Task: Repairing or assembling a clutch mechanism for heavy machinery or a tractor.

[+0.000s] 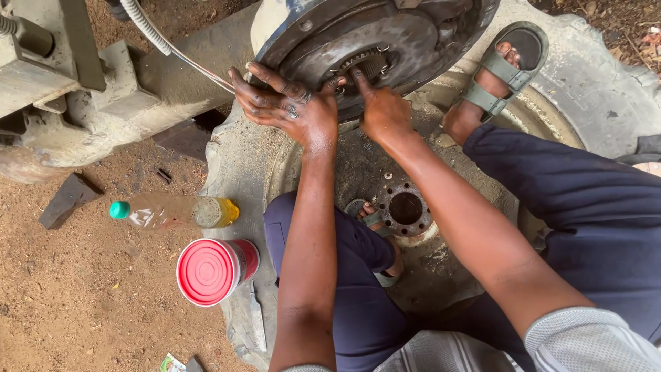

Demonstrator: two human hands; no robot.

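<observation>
A large greasy metal wheel hub point(413, 34) on an axle stands at the top, with a toothed gear point(366, 63) in its centre. My left hand point(286, 103) lies flat against the hub's lower left face, fingers spread. My right hand point(380, 103) reaches up beside it, its index finger pressed onto the gear. Both hands are smeared with grease and hold nothing. I sit on a big tyre point(606, 89) lying flat, my legs in dark trousers, feet in grey sandals point(506, 65).
A plastic bottle point(172, 211) with a green cap and yellowish liquid lies on the dirt at left. A red-lidded tin point(210, 270) stands next to it. The wheel rim's bolt flange point(406, 210) lies between my legs. A grey axle housing point(82, 96) and hose point(155, 34) are at upper left.
</observation>
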